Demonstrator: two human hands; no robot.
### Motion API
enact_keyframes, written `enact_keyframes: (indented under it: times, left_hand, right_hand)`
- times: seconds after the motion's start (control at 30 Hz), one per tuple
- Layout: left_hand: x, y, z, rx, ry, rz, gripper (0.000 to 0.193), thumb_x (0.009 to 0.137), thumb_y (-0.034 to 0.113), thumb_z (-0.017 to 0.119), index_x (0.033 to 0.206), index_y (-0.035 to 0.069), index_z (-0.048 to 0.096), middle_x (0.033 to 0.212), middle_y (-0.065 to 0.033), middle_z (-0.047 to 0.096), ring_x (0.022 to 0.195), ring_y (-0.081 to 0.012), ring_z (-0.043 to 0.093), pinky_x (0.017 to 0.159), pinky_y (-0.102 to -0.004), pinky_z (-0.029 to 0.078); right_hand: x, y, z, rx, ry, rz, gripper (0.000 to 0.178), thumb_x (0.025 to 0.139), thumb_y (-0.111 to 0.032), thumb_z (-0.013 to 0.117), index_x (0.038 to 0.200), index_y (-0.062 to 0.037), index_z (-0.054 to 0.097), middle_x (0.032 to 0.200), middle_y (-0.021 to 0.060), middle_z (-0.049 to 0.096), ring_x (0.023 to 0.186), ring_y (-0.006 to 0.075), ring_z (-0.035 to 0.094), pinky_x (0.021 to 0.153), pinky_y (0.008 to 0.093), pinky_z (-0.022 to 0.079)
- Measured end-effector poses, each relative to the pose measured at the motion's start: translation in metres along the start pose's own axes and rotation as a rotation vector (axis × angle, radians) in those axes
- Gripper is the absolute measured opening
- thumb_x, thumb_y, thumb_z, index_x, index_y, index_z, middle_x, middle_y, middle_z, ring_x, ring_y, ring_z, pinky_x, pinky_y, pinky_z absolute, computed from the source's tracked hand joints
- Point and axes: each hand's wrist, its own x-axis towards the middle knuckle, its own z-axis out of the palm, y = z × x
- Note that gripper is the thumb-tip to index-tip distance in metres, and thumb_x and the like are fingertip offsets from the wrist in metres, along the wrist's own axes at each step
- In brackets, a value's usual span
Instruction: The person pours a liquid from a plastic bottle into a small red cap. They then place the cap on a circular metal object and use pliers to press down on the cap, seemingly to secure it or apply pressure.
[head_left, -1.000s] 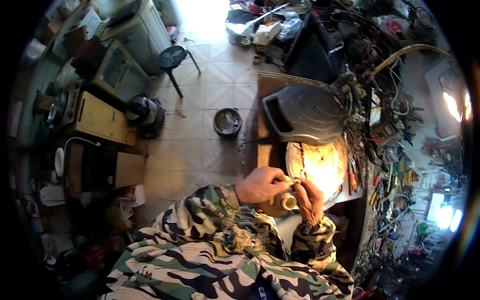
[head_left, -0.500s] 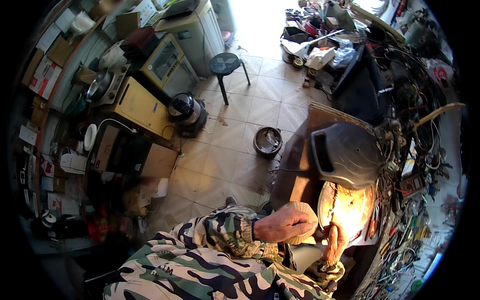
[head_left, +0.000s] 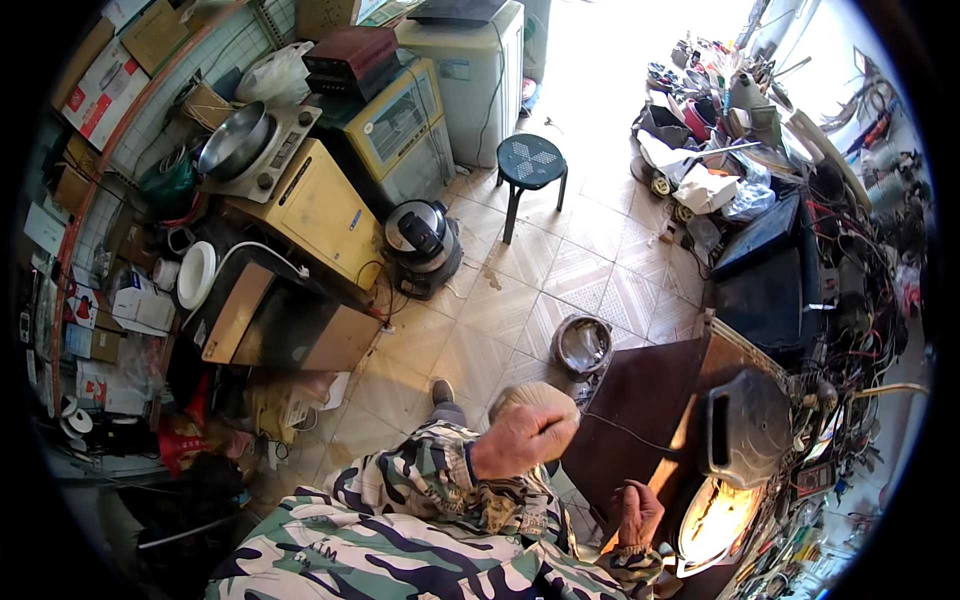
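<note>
My left hand [head_left: 515, 445], in a camouflage sleeve, is closed on a tan, round, ribbed piece [head_left: 540, 400] that looks like a hand fan. It holds the piece in front of my body, left of the table. To the right, my right hand [head_left: 638, 512] is raised with curled fingers, beside the lit plate; whether anything small is in it I cannot make out. The round plate [head_left: 692, 535] glows brightly, its contents washed out by light. Over its far side sits a black hood with a rectangular slot, like a welding mask [head_left: 750, 425].
A brown table [head_left: 640, 410] carries the hood. Beyond it stand a round pot [head_left: 582, 345] and a black stool [head_left: 531, 165] on the tiles. Left are a pressure cooker [head_left: 418, 240], a yellow cabinet [head_left: 325, 215] and loaded shelves. Tools and cables crowd the right side.
My right hand has drawn back left from over the lit plate. My left hand has moved left with the tan piece. The view has turned, shifting the room's contents rightward.
</note>
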Motion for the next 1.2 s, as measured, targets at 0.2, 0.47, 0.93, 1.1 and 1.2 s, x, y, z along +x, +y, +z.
enact_keyframes:
  times: [0.2, 0.47, 0.93, 1.1, 1.2]
  left_hand:
    - [0.046, -0.013, -0.142, 0.229, 0.186, -0.113, 0.027, 0.1, 0.023, 0.059, 0.088, -0.001, 0.064, 0.069, -0.001, 0.053, 0.067, -0.0086, 0.049, 0.06, -0.03, 0.043]
    - [0.156, 0.0, -0.282, 0.078, 0.411, -0.125, 0.025, 0.101, 0.018, 0.057, 0.088, 0.0, 0.067, 0.077, 0.0042, 0.06, 0.072, -0.0051, 0.052, 0.062, -0.0257, 0.044]
    - [0.448, -0.058, -0.416, -0.037, 0.588, -0.08, 0.03, 0.104, 0.024, 0.059, 0.078, 0.009, 0.059, 0.068, 0.004, 0.057, 0.053, -0.0037, 0.045, 0.045, -0.0239, 0.034]
    - [0.55, -0.098, -0.444, -0.022, 0.597, -0.17, 0.031, 0.103, 0.026, 0.06, 0.079, 0.008, 0.059, 0.063, 0.0019, 0.057, 0.046, -0.0056, 0.046, 0.041, -0.0248, 0.035]
    - [0.601, -0.126, -0.452, -0.023, 0.61, -0.237, 0.031, 0.102, 0.026, 0.06, 0.078, 0.007, 0.059, 0.061, 0.0011, 0.056, 0.043, -0.0064, 0.046, 0.04, -0.0251, 0.036]
  right_hand:
    - [0.026, 0.051, 0.062, -0.307, 0.027, 0.163, 0.029, 0.093, -0.025, 0.068, 0.1, 0.0027, 0.073, 0.075, 0.0115, 0.072, 0.067, 0.018, 0.07, 0.065, 0.0331, 0.055]
    - [0.04, 0.143, 0.101, -0.687, -0.078, 0.397, 0.039, 0.084, -0.041, 0.068, 0.096, -0.005, 0.078, 0.086, 0.0209, 0.074, 0.085, 0.0381, 0.073, 0.079, 0.0459, 0.056]
    - [0.228, 0.09, 0.131, -0.195, 0.135, 0.73, 0.028, 0.092, -0.02, 0.066, 0.104, 0.0053, 0.073, 0.079, 0.0132, 0.075, 0.068, 0.0203, 0.075, 0.061, 0.0343, 0.059]
    - [0.235, 0.075, 0.149, -0.207, 0.238, 0.8, 0.026, 0.093, -0.018, 0.066, 0.101, 0.0063, 0.071, 0.075, 0.0137, 0.074, 0.061, 0.0198, 0.072, 0.056, 0.0351, 0.058]
    - [0.211, 0.074, 0.191, -0.019, 0.359, 0.981, 0.026, 0.093, -0.016, 0.066, 0.103, 0.0072, 0.071, 0.074, 0.0148, 0.073, 0.061, 0.0217, 0.073, 0.055, 0.0363, 0.058]
